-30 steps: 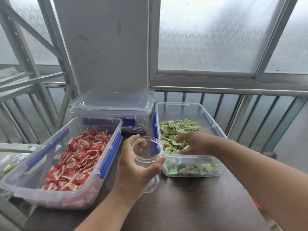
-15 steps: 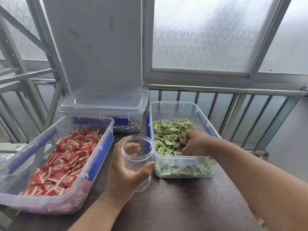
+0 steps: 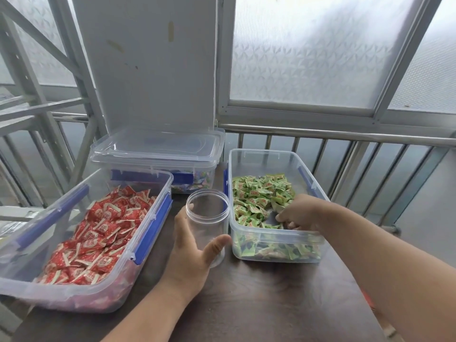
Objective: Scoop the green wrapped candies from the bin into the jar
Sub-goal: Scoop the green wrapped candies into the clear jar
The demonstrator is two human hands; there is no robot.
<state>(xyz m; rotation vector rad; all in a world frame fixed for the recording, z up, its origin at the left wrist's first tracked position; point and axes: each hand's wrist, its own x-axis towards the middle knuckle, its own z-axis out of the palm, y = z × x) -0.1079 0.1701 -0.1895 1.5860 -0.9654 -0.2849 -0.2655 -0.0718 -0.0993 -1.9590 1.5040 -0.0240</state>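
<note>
A clear plastic jar, empty and without a lid, stands upright on the dark table. My left hand grips its side, thumb across the front. Just right of it sits a clear bin holding green wrapped candies. My right hand is down inside that bin at its near right, fingers curled into the candies; what the fingers hold is hidden.
A clear bin with blue clips full of red wrapped candies stands at the left. Behind the jar is a lidded clear bin with mixed candies. A metal railing and window run along the back. Bare table surface lies in front.
My right hand has dug deeper and nearer into the green candies, leaving a gap in the pile. My left hand keeps its grip on the jar.
</note>
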